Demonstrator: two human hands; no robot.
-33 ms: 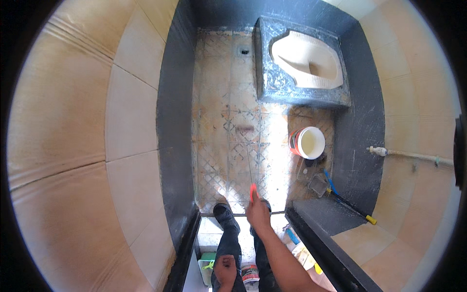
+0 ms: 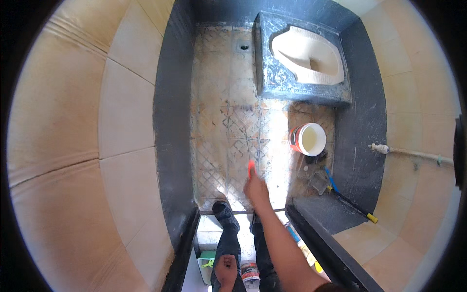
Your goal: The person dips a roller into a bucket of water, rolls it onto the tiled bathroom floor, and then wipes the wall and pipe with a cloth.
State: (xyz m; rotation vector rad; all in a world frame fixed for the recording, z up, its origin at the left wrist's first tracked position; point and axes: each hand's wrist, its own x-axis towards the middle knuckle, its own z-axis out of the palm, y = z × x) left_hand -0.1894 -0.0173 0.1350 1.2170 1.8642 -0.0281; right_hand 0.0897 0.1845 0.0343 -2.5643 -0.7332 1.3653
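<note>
My right hand [image 2: 256, 190] is closed round the red handle [image 2: 251, 170] of a paint roller. Its thin shaft [image 2: 248, 142] runs forward over the patterned floor tiles [image 2: 209, 160]. At the far end the roller head [image 2: 244, 108] is a dark smear, blurred by motion, on or just above the tiles. My left hand [image 2: 226, 270] is curled into a fist by my left knee, with nothing visible in it. A white bucket [image 2: 311, 139] with a red and dark side stands right of the shaft, holding a pale content.
A squat toilet [image 2: 316, 61] sits on a dark raised block at the far right. Left of it is a floor drain [image 2: 244, 47]. A black stick with yellow ends [image 2: 355, 207] lies against the right wall. A dark door frame [image 2: 335, 248] stands beside my legs; a pipe [image 2: 413, 154] crosses the wall.
My right hand has pushed forward, away from me, carrying the paint roller farther up the floor tiles. My left hand stays by the knee. The view has shifted slightly.
</note>
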